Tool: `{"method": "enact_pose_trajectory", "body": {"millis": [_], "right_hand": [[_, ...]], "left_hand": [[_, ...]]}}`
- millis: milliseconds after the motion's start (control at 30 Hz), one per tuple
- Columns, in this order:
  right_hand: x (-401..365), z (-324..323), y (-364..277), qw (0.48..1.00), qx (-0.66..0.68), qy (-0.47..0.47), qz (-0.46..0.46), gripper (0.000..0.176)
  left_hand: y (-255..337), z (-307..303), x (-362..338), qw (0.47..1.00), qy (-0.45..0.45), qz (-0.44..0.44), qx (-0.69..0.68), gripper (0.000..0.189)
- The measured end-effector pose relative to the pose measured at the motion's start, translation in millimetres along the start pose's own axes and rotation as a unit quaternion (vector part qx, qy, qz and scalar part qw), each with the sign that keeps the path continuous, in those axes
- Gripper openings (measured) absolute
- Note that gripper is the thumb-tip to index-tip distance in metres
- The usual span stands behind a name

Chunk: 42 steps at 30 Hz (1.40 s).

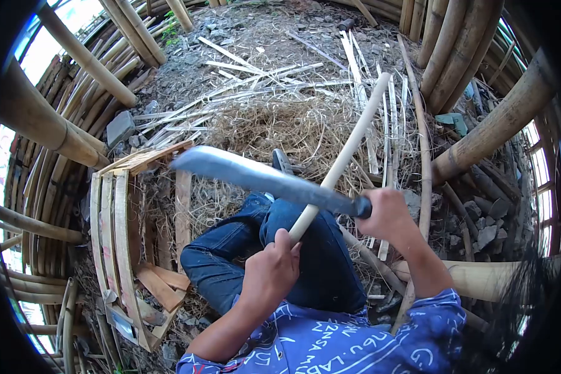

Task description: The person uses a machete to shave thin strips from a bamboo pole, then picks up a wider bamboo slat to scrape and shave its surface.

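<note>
My left hand (272, 267) is closed around the lower end of a pale, peeled stick (355, 144), which slants up and to the right. In my right hand (383, 215) is the dark handle of a machete (255, 177), its broad blade pointing left. The blade crosses over the stick a little above my left hand, overlapping it in this view. Both tools are above my bent knees in dark jeans (305, 255).
Curly shavings (287, 128) and long split strips (230, 93) litter the ground ahead. A wooden crate (115, 230) stands at the left. Bamboo poles (461, 53) rise around me, with a grey block (120, 129) at the left and broken stones (486, 234) at the right.
</note>
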State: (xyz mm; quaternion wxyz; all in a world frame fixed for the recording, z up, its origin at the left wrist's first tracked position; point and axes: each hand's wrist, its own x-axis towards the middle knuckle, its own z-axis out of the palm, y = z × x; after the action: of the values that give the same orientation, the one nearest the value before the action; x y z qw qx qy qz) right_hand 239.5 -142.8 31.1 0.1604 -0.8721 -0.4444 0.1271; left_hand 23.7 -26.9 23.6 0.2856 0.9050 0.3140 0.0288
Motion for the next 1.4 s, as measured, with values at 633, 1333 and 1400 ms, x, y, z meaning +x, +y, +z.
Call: {"method": "enact_pose_trajectory", "body": {"millis": [633, 1333, 1400], "right_hand": [[107, -32, 89, 0.984, -0.021, 0.144, 0.101, 0.021], [145, 3, 162, 0.959, 0.044, 0.175, 0.22, 0.035], [115, 34, 140, 0.953, 0.169, 0.18, 0.176, 0.023]], "left_hand": [[0, -2, -3, 1.0, 0.008, 0.007, 0.009, 0.025], [-17, 3, -13, 0.998, 0.015, -0.002, -0.059, 0.025], [-17, 1, -8, 0.995, 0.005, -0.003, -0.095, 0.026]]}}
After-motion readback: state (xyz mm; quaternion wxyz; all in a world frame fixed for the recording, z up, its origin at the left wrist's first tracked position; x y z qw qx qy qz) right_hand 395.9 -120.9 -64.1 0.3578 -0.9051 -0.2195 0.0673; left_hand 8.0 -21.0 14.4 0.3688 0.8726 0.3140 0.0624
